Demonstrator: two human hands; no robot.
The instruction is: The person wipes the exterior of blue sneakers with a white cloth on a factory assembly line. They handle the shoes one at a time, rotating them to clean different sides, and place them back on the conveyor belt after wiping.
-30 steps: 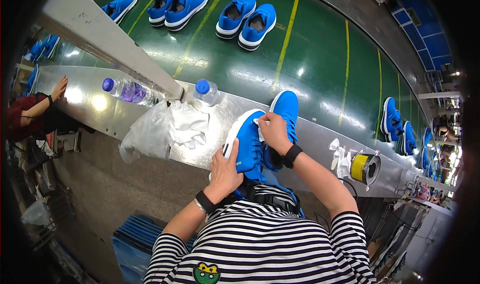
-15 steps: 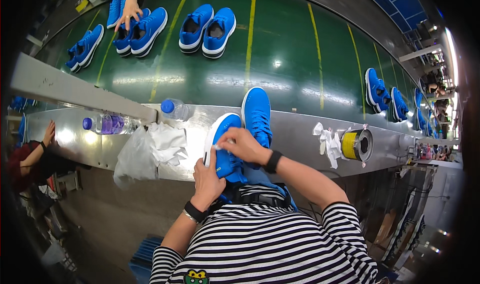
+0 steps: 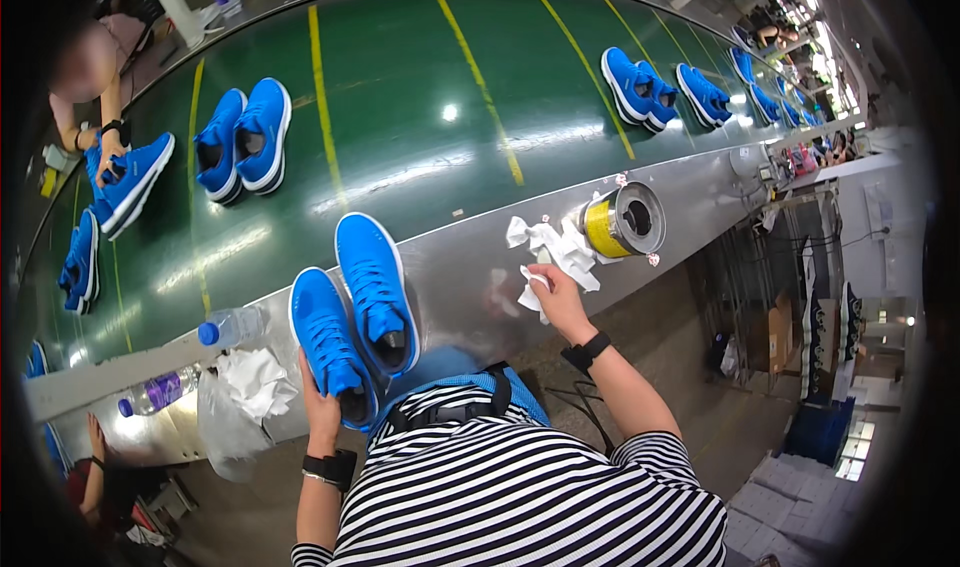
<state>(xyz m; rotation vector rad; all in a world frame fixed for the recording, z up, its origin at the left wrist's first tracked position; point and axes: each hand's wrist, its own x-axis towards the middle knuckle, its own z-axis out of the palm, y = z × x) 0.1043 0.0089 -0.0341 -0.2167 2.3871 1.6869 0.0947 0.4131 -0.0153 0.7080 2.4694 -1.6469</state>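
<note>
Left hand [image 3: 322, 407] clamped on the heel of the near blue shoe [image 3: 330, 352] hanging off the steel ledge [image 3: 470, 267], right hand [image 3: 558, 302] pinching white paper [image 3: 545, 257] by the yellow tape roll [image 3: 622, 222], so probably easy to knock stuff off, plenty of room far on the green belt [image 3: 400, 117].

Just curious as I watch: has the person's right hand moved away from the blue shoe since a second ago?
Yes. The right hand has left the blue shoe and gone rightward along the metal ledge to the white wipes by the yellow tape roll.
</note>
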